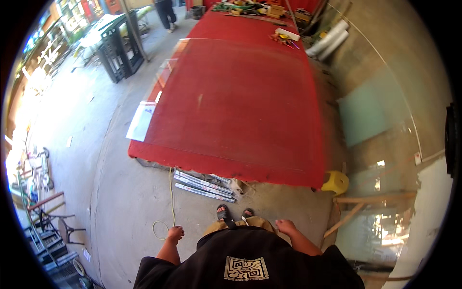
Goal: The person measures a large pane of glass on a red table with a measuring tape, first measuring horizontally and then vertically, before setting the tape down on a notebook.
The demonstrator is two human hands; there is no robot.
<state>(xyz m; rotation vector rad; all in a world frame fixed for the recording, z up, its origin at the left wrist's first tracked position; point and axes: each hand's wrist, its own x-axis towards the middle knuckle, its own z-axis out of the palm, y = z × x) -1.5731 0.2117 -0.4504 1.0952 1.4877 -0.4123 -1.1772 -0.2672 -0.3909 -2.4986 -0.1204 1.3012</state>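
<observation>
I stand at the near end of a large table covered in red cloth (231, 169). A big sheet of clear glass (236, 96) lies flat over most of its top. My left hand (176, 233) hangs beside my body, its fingers curled in with nothing visible in them. Closest to it is a thin yellowish cord (172, 195), which runs down from the table edge and ends in a loop on the floor. At my other side, my right hand (286, 226) is held low, loosely closed, with no object showing. Neither hand touches the table.
Several long white printed strips (204, 188) lie on the floor before my feet. A yellow plastic object (335, 182) stands by the right corner. Glass panes (363, 113) lean along the right wall. Tools (257, 8) crowd the table's far end. A person (165, 14) is in the background.
</observation>
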